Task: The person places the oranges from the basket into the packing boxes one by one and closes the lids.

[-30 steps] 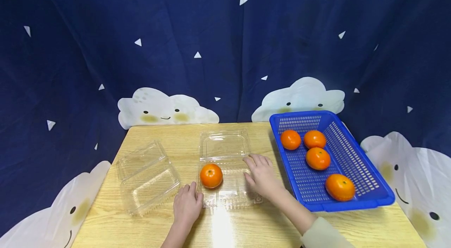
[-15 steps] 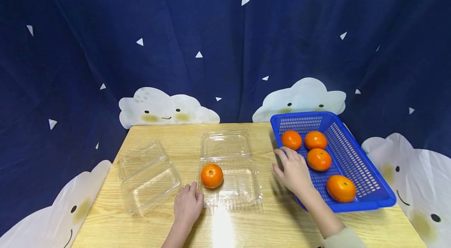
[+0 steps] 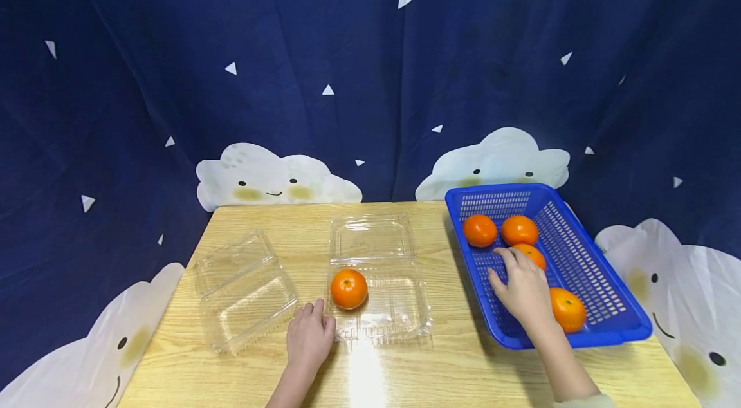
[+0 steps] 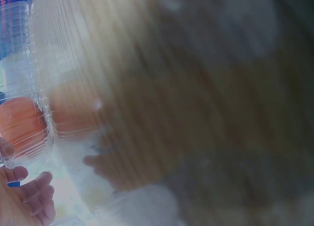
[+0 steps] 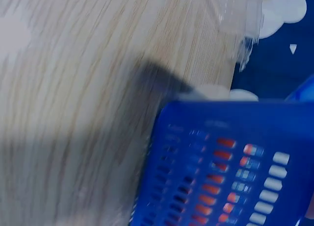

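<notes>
My right hand point(image 3: 525, 295) reaches into the blue plastic basket point(image 3: 622, 329), fingers parted and bent over a partly hidden mandarin point(image 3: 531, 256). Another mandarin point(image 3: 567, 310) lies beside its wrist, and two more sit at the basket's far end. The left hand point(image 3: 309, 335) rests on the table, loosely bent, at the left edge of an unfolded clear plastic clamshell box point(image 3: 399, 305). One mandarin point(image 3: 349, 289) sits in the left part of that box. In the left wrist view the fingers point(image 4: 37, 194) lie close to the box wall, holding nothing.
A second clear clamshell box point(image 3: 249, 305) lies unfolded and askew on the left of the wooden table point(image 3: 405, 376). A dark blue curtain point(image 3: 370, 60) with clouds hangs behind. The basket's slotted wall point(image 5: 221, 162) rises beside the right wrist.
From the clamshell box, my right hand has moved rightward, past the basket's near side, and is now over the mandarins inside. The left hand has stayed in place.
</notes>
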`<state>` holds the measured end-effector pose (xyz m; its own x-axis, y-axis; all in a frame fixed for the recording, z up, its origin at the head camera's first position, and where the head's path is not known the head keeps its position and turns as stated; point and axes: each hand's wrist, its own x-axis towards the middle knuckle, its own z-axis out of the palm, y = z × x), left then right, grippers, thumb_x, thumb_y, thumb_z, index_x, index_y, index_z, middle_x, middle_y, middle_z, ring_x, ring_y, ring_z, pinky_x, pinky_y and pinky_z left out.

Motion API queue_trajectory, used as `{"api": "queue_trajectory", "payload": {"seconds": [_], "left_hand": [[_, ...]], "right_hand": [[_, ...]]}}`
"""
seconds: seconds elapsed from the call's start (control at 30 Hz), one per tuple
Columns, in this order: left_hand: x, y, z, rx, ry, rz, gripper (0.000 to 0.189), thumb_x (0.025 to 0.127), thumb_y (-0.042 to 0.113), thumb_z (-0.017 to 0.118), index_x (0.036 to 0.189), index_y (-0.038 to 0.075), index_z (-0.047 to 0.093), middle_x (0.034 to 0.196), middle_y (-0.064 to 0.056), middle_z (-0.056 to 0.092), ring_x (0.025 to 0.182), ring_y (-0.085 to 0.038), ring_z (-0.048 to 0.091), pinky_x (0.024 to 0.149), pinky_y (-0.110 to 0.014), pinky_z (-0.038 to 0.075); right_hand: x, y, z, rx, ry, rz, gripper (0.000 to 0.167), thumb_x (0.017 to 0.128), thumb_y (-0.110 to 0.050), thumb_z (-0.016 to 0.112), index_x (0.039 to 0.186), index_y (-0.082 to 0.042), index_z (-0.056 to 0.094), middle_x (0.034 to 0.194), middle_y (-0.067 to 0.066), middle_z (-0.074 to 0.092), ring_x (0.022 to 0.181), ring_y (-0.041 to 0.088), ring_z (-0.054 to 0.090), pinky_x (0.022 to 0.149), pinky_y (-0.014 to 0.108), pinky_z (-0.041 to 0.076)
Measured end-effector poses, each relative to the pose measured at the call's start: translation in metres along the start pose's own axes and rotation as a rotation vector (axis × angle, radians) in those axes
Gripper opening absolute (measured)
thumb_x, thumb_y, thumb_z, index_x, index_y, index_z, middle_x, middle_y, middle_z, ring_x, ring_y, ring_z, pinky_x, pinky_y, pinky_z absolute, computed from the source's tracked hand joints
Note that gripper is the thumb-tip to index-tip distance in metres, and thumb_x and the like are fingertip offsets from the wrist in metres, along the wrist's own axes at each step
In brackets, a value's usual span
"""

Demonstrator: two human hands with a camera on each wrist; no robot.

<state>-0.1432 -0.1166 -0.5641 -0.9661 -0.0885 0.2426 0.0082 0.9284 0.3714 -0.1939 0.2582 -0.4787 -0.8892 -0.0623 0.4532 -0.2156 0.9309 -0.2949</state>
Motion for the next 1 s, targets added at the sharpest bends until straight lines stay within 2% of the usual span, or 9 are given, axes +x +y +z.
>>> {"api": "queue_trajectory", "payload": {"seconds": [0.3,0.53,0.77,1.0], "left_hand": [[0.0,-0.001,0.0,0.007,0.001,0.006,0.028,0.081,0.02,0.052,0.102,0.003,0.058,0.086,-0.011,0.058,0.078,-0.028,0.053,0.064,-0.041,0.042],[0.0,-0.001,0.0,0.008,0.006,0.012,0.024,0.08,0.02,0.053,0.098,0.004,0.058,0.079,-0.008,0.054,0.071,-0.025,0.05,0.059,-0.037,0.04],[-0.001,-0.001,0.001,0.001,0.004,0.005,0.029,0.081,0.019,0.053,0.104,0.002,0.059,0.085,-0.011,0.058,0.076,-0.027,0.052,0.063,-0.04,0.042],[0.0,-0.001,0.001,0.013,0.009,0.012,0.027,0.081,0.02,0.053,0.101,0.003,0.059,0.082,-0.01,0.056,0.072,-0.026,0.05,0.06,-0.038,0.041]], "right_hand": [[-0.008,0.028,-0.012,-0.034,-0.017,0.109,0.042,0.078,-0.017,0.066,0.112,0.004,0.053,0.112,0.031,0.049,0.1,0.049,0.044,0.081,0.064,0.032],[-0.016,0.049,-0.016,-0.095,-0.04,0.171,0.045,0.075,-0.019,0.068,0.11,0.005,0.053,0.109,0.034,0.048,0.097,0.052,0.046,0.074,0.065,0.036],[-0.024,0.065,-0.022,-0.116,-0.199,0.279,0.049,0.077,-0.019,0.065,0.117,0.004,0.048,0.113,0.036,0.042,0.1,0.054,0.041,0.076,0.067,0.034],[-0.027,0.077,-0.03,-0.101,-0.319,0.36,0.052,0.077,-0.022,0.06,0.119,0.005,0.045,0.113,0.036,0.039,0.099,0.055,0.039,0.074,0.067,0.033]]}}
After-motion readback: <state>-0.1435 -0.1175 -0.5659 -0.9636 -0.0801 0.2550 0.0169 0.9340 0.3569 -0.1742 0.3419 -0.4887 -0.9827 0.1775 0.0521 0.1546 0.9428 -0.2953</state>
